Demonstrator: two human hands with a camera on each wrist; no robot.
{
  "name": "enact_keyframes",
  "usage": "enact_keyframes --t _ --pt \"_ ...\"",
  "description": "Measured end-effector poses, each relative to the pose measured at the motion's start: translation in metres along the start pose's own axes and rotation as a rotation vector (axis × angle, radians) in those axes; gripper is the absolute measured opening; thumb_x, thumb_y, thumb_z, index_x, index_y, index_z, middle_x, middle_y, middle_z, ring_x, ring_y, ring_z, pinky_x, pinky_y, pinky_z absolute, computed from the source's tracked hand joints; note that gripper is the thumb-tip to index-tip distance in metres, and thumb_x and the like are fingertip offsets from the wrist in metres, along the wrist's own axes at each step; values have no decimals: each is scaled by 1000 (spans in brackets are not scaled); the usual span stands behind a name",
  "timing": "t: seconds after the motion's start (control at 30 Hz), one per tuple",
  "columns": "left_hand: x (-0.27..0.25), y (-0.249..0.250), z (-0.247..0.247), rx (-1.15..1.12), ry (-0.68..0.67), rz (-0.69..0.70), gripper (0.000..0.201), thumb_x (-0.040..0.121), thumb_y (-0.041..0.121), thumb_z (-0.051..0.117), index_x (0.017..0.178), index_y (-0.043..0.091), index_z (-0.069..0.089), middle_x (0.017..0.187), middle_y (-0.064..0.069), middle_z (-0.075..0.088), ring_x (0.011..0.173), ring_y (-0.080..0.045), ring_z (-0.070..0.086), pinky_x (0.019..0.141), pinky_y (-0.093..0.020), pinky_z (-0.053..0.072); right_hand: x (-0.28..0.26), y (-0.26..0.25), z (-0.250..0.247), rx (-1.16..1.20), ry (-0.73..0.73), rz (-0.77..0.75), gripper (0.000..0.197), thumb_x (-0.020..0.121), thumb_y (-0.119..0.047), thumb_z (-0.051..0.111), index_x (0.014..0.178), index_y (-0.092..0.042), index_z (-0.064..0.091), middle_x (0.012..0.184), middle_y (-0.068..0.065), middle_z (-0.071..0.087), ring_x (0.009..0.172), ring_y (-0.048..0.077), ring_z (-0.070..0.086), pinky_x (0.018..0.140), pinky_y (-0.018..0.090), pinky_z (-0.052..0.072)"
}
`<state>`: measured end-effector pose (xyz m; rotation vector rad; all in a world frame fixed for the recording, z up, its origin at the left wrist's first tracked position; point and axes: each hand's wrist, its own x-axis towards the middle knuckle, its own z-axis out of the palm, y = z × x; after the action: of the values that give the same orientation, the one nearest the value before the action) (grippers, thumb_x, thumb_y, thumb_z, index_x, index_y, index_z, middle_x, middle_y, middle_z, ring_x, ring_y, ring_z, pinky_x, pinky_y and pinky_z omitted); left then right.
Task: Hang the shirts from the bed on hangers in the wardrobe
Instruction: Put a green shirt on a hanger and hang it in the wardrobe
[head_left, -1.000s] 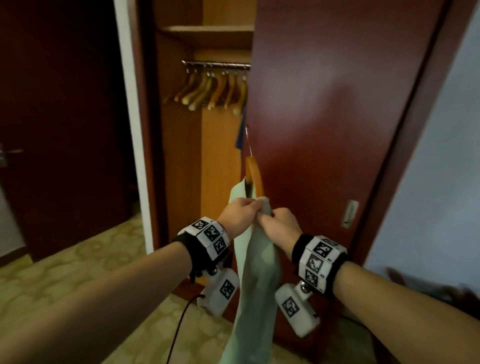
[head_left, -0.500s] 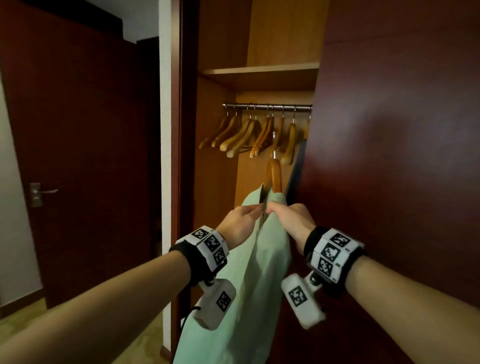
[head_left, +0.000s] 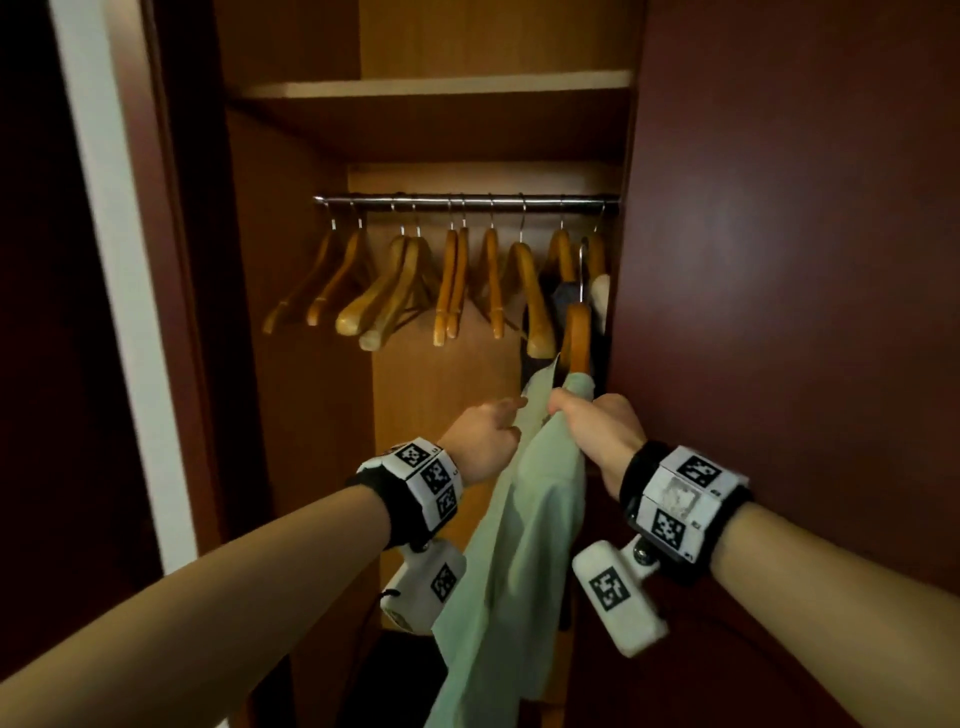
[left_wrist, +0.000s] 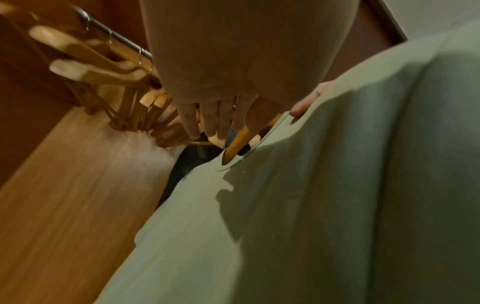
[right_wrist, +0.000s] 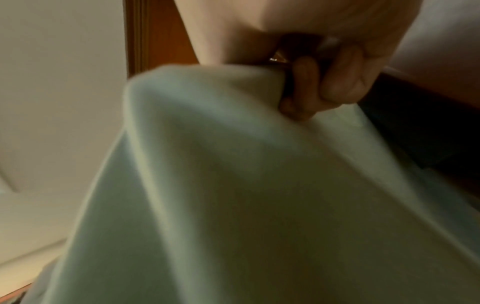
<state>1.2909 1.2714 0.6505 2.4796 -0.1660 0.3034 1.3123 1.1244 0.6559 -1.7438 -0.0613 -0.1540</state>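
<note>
Right hand (head_left: 597, 434) fingers (right_wrist: 335, 82) curling round the pale green shirt (head_left: 524, 525) shoulder on its wooden hanger (head_left: 576, 338); left hand (head_left: 483, 434) fingers (left_wrist: 205, 119) extended, loosely together. Shirt hanging long-axis 12-to-6, hook pointing 12 toward the rail (head_left: 467, 201).

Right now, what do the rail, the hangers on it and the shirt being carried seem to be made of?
Rail: looks like polished metal, silvery with a bright glint. Hangers: apparently varnished wood, honey-coloured and glossy, with thin metal hooks. Shirt: soft pale green fabric, matte, falling in loose folds; the exact fibre cannot be told.
</note>
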Motion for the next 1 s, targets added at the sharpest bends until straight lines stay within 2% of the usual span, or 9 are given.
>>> enact_keyframes --t 0.17,0.27,0.37,0.5,0.57,0.7,0.77,0.87,1.0 --pt "54 -24 -3 55 -7 113 58 94 6 46 150 17 34 154 -7 35 141 -23 32 111 -27 26 45 -4 19 -91 -6 -15 36 75 -30 69 101 -5 67 94 11 70 84 25 68 59 28 46" --pt "89 -36 -11 97 57 136 61 91 6 47 150 16 33 155 -8 30 145 -25 23 116 -33 21 68 -7 22 -180 -79 -41 26 75 -30 69 88 -7 69 84 8 69 79 23 67 61 29 45" --pt "128 -39 -25 157 137 173 59 89 10 49 147 14 38 150 -10 35 140 -30 28 117 -39 25 88 -18 31 -210 -105 -66 21 73 -29 69 77 -8 69 71 6 64 69 23 64 60 29 44" --pt "173 -39 -46 327 248 195 54 90 26 52 143 18 43 142 -8 42 133 -30 35 111 -43 31 128 -39 52 -158 -53 -97 29 72 -26 69 88 -3 70 79 8 69 71 24 67 57 26 45" --pt "190 -40 -57 339 222 179 52 91 30 53 139 14 46 140 -11 44 131 -32 37 109 -44 33 150 -56 62 -132 4 -117 32 72 -26 69 95 -4 67 88 10 70 79 25 67 59 26 47" --pt "217 -41 -74 271 166 149 51 94 28 50 140 7 43 138 -18 44 129 -36 42 107 -45 36 188 -84 79 -100 75 -104 41 72 -28 69 105 -4 65 97 11 68 88 29 66 73 34 54" --pt "230 -41 -81 247 156 146 51 94 24 50 141 5 42 141 -19 45 130 -35 44 106 -41 39 203 -95 81 -70 86 -87 45 73 -27 69 111 -3 63 93 10 65 84 26 64 68 32 53" --pt "246 -44 -87 234 104 121 55 92 17 50 145 10 39 141 -16 49 126 -31 49 100 -37 45 222 -100 78 -103 109 -53 39 80 -26 67 112 -3 60 87 7 57 76 20 55 55 27 38" --pt "260 -49 -86 221 4 94 61 90 15 51 148 14 33 137 -11 52 119 -27 55 92 -33 51 238 -102 80 -182 103 -24 58 69 -32 69 118 -4 60 112 15 64 100 30 61 67 32 45"
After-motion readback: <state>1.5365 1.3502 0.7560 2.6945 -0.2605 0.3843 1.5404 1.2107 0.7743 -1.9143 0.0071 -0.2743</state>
